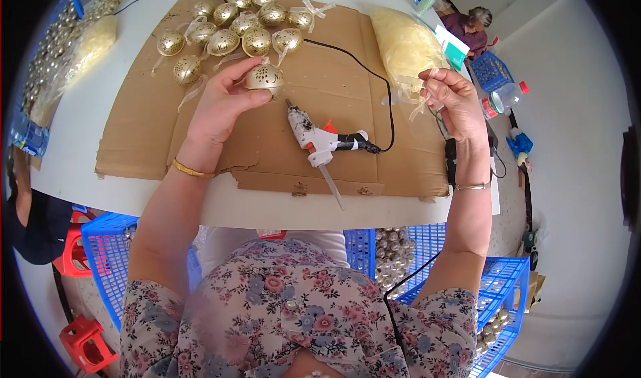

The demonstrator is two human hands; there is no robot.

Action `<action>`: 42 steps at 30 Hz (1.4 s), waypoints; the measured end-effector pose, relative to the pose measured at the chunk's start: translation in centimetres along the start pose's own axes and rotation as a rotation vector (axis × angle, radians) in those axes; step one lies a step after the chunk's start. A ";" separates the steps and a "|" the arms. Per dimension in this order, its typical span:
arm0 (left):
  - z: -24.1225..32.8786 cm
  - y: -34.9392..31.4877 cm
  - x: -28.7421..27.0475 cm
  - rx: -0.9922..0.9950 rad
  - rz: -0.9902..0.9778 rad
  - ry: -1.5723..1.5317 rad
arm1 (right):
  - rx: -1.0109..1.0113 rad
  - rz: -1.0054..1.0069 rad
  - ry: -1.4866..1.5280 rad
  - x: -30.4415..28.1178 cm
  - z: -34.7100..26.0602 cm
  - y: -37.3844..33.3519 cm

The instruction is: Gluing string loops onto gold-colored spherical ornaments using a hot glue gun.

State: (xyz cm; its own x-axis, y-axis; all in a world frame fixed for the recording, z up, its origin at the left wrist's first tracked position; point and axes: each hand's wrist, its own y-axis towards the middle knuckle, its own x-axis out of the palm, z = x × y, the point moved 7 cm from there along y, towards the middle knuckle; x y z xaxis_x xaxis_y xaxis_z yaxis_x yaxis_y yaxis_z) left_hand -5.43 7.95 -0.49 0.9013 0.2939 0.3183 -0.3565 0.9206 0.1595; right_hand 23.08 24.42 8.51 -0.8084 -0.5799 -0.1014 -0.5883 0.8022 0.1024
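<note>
- Left hand (217, 107), left of centre in the frame: thumb and fingers curled round a gold bauble (265, 76).
- Right hand (457, 101), right of centre — fingertips pinched on a pale ribbon (419, 107).
- Mid-frame, a white glue gun (312, 132) lies on cardboard (414, 157).
- Upper left of centre — more beribboned baubles (256, 42).
</note>
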 end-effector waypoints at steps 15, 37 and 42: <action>0.6 -0.5 1.0 0.009 -0.045 -0.048 | 0.024 -0.412 0.269 13.8 1.2 2.2; -0.2 -0.6 2.1 -0.032 -0.239 0.103 | -0.564 -0.512 -0.644 19.6 -3.3 1.7; 0.2 -0.8 2.5 -0.002 -0.256 0.071 | -0.639 -0.531 -0.724 20.2 -3.5 1.7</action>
State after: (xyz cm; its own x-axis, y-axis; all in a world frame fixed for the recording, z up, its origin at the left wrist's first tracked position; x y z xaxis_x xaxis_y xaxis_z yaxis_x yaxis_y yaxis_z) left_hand -2.93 7.87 0.35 0.9772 0.0685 0.2011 -0.1140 0.9679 0.2241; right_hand 5.65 13.55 10.07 -0.3676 -0.4412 -0.8187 -0.9289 0.1329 0.3455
